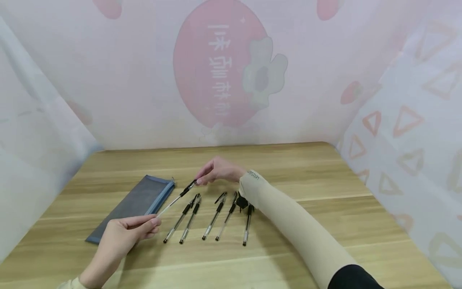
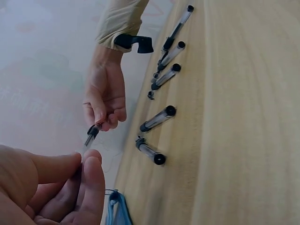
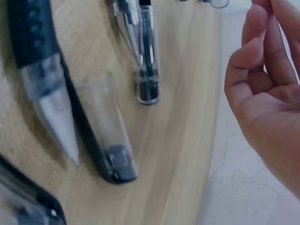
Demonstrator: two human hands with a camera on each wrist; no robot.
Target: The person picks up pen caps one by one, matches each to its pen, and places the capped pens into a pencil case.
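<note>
Right now both hands share one pen (image 1: 176, 198) above the table (image 1: 325, 208), the left hand (image 1: 124, 237) pinching its tip end, the right hand (image 1: 218, 170) pinching its capped end, with five more pens (image 1: 216, 216) lying just below the right wrist and a blue pouch (image 1: 135, 204) beside the left hand.

Both hands, left hand (image 1: 126, 235) and right hand (image 1: 218, 170), pinch one pen (image 1: 175, 199) above five others

You are looking at six pens: five pens (image 1: 202, 216) lying in a row on the table (image 1: 325, 224) and one pen (image 1: 177, 198) being held up. One blue pouch (image 1: 133, 206) is lying at left.
</note>
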